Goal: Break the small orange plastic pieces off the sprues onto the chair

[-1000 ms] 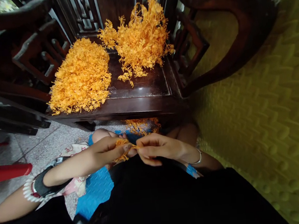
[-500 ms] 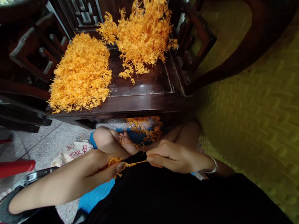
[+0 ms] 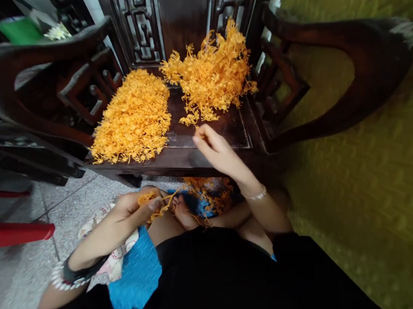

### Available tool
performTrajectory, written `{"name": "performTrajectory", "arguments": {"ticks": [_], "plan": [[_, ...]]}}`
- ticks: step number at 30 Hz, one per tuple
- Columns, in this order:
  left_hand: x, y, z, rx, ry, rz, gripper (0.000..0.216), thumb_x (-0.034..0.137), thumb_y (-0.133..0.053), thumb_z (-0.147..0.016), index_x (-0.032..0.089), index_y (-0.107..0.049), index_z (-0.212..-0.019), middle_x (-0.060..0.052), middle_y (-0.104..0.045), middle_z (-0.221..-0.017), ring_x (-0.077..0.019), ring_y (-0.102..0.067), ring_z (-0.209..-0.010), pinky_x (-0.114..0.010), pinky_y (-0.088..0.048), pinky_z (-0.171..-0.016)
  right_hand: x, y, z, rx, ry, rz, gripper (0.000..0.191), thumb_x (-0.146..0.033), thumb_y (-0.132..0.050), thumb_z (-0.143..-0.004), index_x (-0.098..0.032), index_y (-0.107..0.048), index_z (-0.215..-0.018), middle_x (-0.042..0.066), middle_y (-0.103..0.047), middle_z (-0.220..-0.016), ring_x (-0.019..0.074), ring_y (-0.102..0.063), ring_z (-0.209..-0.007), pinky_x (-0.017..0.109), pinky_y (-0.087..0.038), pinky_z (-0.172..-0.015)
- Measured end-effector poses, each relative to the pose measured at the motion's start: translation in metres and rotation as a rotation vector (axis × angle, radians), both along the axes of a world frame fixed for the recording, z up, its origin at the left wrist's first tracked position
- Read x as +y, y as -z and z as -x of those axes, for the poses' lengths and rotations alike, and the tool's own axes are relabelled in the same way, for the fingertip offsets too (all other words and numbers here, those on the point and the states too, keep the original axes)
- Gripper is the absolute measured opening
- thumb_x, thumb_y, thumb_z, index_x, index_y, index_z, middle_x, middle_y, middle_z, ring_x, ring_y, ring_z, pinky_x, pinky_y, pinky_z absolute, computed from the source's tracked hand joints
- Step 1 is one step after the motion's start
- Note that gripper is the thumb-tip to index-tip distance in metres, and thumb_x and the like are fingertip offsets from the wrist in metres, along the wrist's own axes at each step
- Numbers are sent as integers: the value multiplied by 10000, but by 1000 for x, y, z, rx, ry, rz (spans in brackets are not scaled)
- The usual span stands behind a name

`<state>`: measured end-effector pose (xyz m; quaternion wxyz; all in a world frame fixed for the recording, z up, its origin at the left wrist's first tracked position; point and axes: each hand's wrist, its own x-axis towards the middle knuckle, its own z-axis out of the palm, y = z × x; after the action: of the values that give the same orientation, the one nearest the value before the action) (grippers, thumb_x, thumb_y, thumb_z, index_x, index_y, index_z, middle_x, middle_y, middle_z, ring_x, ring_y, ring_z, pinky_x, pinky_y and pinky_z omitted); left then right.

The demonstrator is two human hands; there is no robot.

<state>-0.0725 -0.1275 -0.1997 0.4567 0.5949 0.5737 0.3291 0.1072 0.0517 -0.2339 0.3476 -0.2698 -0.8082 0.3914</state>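
Orange sprig (image 3: pixel 151 203) pinched in left hand (image 3: pixel 133 212); right hand (image 3: pixel 215 148) stretches loosely open over chair seat (image 3: pixel 205 140).

Left hand (image 3: pixel 133 212) low, fingers pinched; right hand (image 3: pixel 215 148) raised, outstretched.

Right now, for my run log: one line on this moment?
left hand: holds orange sprig | right hand: over chair seat, near loose orange pile

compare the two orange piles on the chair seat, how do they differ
The left pile lies low, flat and dense, made of small pieces; the right pile stands taller, loose and branchy, with sprigs sticking up. The left pile reaches the seat's front edge; the right sits further back. Both share the same orange colour.
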Motion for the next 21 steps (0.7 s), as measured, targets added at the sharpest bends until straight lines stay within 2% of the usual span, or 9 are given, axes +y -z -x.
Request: {"name": "performTrajectory", "arguments": {"ticks": [5, 7, 11, 14, 18, 20, 21], "plan": [[5, 22, 5, -230, -49, 52, 359, 457, -484, -931, 150, -527, -749, 9, -457, -662, -111, -444, -608, -219, -377, -576, 58, -8, 110, -78, 36, -279, 66, -135, -524, -835, -157, -499, -892, 71, -560, -933, 175, -506, -871, 292, -372, -818], [6, 28, 8, -321, -93, 37, 394, 490, -496, -919, 151, -514, -720, 12, -437, -642, -110, -428, -597, -224, -365, -571, 72, -12, 144, -167, -17, -321, 51, -169, -548, -838, -140, -560, -877, 78, -595, -914, 188, -522, -862, 304, -374, -816], [9, 36, 17, -417, -179, -15, 460, 557, -500, -899, 150, -522, -686, 10, -469, -620, -101, -413, -562, -227, -344, -557, 92, -9, 189, -292, -57, -422, 168, -256, -564, -877, -113, -649, -850, 98, -629, -895, 223, -521, -910, 343, -356, -853], [12, 40, 24, -434, -244, -56, 462, 567, -510, -891, 154, -511, -683, 13, -474, -618, -101, -423, -559, -230, -352, -562, 99, -1, 207, -289, -45, -451, 214, -282, -569, -896, -107, -679, -841, 127, -622, -1004, 263, -472, -1060, 385, -312, -938], [17, 42, 31, -415, -302, -55, 417, 518, -518, -906, 155, -490, -702, 24, -449, -592, -92, -395, -528, -224, -321, -522, 83, -6, 199, -85, 65, -327, 269, -362, -603, -890, -125, -666, -1000, 136, -561, -1186, 279, -416, -1169, 418, -281, -995], [19, 41, 33, -392, -307, -72, 395, 474, -491, -935, 153, -481, -705, 25, -443, -594, -87, -391, -530, -219, -316, -516, 60, -18, 175, 77, -38, -247, 288, -372, -518, -942, -120, -636, -1016, 118, -585, -1122, 224, -477, -1103, 369, -327, -971], [19, 40, 34, -377, -306, -90, 390, 461, -480, -944, 153, -476, -704, 25, -439, -601, -87, -394, -540, -216, -322, -521, 46, -25, 158, 115, -204, -206, 302, -361, -448, -975, -119, -628, -952, 93, -610, -1021, 183, -525, -1002, 326, -368, -919]]}}
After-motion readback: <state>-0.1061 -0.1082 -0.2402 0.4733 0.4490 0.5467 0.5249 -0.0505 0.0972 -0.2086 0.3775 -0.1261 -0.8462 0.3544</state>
